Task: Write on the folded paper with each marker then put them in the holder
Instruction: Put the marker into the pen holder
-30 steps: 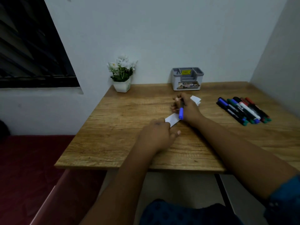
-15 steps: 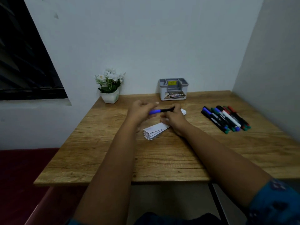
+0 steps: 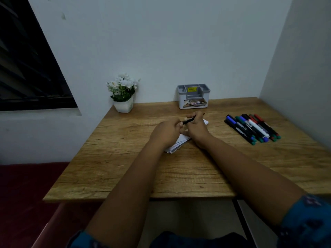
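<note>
- Your left hand (image 3: 165, 132) and right hand (image 3: 196, 127) meet just in front of the holder (image 3: 193, 96), over the middle of the worktop (image 3: 161, 176).
- Both hands grip one marker (image 3: 188, 120): the dark barrel shows between them, tilted, its far end up toward the holder. The left hand's fingers curl round the near end, the right hand's curl round the far end.
- I cannot tell whether the cap is on or off; the left hand hides that end.
- Folded paper (image 3: 176, 144) lies flat on the worktop under your hands, in front of the holder. Its near-left end sticks out below the left hand; a white corner shows past the right hand on the holder's side.
- The holder is a grey and white desk organiser with several compartments, standing at the back edge of the worktop against the wall. No markers are visible in it.
- The remaining markers (image 3: 252, 128) lie in a row to the right of the holder and a bit nearer to you, side by side and touching, all angled the same way. Caps are blue, green and red; one barrel is white.
- A potted plant (image 3: 123, 93) with white flowers stands left of the holder, also at the wall.
- A dark window (image 3: 26, 59) is far left of the holder, off the worktop.
</note>
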